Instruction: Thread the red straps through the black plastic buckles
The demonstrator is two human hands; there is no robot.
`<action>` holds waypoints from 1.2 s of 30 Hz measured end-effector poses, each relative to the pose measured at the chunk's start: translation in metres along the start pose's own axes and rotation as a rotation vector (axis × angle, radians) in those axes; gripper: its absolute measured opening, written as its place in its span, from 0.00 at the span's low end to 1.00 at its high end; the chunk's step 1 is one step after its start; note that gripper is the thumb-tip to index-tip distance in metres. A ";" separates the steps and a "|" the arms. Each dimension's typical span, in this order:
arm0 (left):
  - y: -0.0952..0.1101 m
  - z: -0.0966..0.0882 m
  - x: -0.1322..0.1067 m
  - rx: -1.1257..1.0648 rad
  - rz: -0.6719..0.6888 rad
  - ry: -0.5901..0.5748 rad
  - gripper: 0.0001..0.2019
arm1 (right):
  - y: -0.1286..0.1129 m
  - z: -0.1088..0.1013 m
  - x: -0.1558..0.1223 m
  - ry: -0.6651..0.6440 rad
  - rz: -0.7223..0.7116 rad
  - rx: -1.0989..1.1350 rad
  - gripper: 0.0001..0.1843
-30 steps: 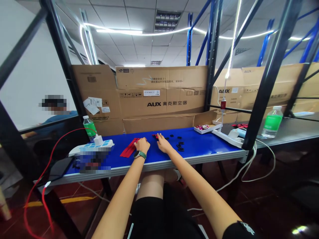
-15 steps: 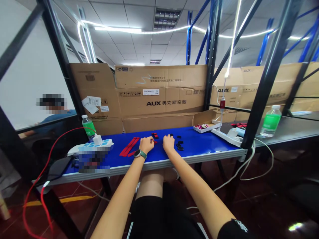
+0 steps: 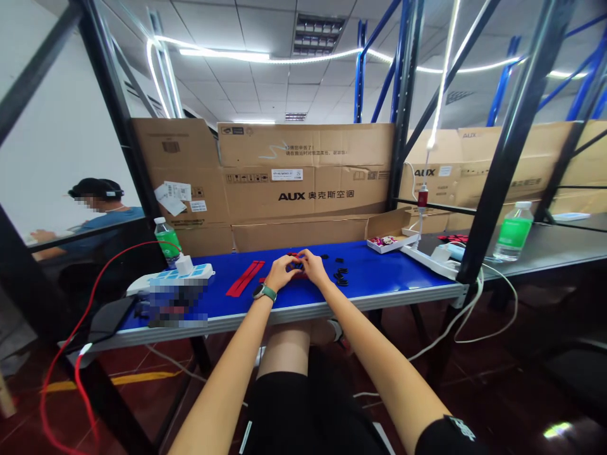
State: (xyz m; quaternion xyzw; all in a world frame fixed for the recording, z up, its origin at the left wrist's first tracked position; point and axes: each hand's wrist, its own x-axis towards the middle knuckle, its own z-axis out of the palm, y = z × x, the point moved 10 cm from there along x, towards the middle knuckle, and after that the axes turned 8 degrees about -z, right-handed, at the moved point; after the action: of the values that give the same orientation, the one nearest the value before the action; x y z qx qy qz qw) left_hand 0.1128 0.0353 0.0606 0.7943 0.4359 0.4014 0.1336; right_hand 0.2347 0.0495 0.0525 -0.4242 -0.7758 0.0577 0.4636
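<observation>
Our half-closed left hand [image 3: 279,273] and right hand [image 3: 313,267] meet over small red pieces [image 3: 294,256] on the blue counter [image 3: 379,278]; we cannot tell their grip.

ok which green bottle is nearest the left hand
The bottle by the far left end of the blue bench, behind the power strip, is nearest the left hand; the other bottle stands on the dark table.

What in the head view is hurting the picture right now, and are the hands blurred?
Head view: the LED strip glares overhead; wide-angle distortion bends the black rack upright; a pixelated patch hides the near left of the blue bench; the left hand and right hand show no obvious motion blur, but the small black pieces are too tiny for detail.
</observation>
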 end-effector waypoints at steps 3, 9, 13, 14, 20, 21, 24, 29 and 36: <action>-0.003 0.000 0.001 -0.042 -0.029 -0.004 0.19 | 0.004 0.008 -0.002 -0.034 0.032 0.164 0.17; -0.013 -0.003 0.004 0.002 -0.005 0.070 0.14 | 0.009 0.008 -0.003 -0.020 0.025 0.130 0.26; -0.039 -0.023 0.004 -0.017 -0.184 0.259 0.13 | 0.000 0.015 -0.002 -0.082 -0.067 -0.056 0.27; -0.046 -0.029 0.002 -0.012 -0.238 0.314 0.14 | -0.004 0.022 -0.003 -0.149 -0.103 -0.124 0.24; -0.071 -0.050 -0.009 0.101 -0.448 0.476 0.15 | -0.019 0.050 -0.009 -0.386 -0.262 -0.311 0.16; -0.073 -0.052 -0.010 0.103 -0.470 0.485 0.15 | -0.021 0.050 -0.009 -0.376 -0.269 -0.326 0.18; -0.080 -0.055 -0.014 0.083 -0.548 0.522 0.15 | -0.023 0.050 -0.011 -0.357 -0.244 -0.448 0.22; -0.088 -0.057 -0.017 0.051 -0.624 0.561 0.16 | -0.023 0.039 -0.015 -0.298 -0.170 -0.603 0.26; -0.088 -0.046 -0.011 -0.098 -0.558 0.507 0.14 | -0.013 0.050 -0.012 -0.397 -0.163 -0.459 0.22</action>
State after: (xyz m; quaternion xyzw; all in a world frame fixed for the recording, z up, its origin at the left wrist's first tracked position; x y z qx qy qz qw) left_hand 0.0229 0.0716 0.0346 0.5131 0.6349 0.5540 0.1635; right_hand 0.1910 0.0478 0.0232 -0.4345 -0.8754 -0.0748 0.1983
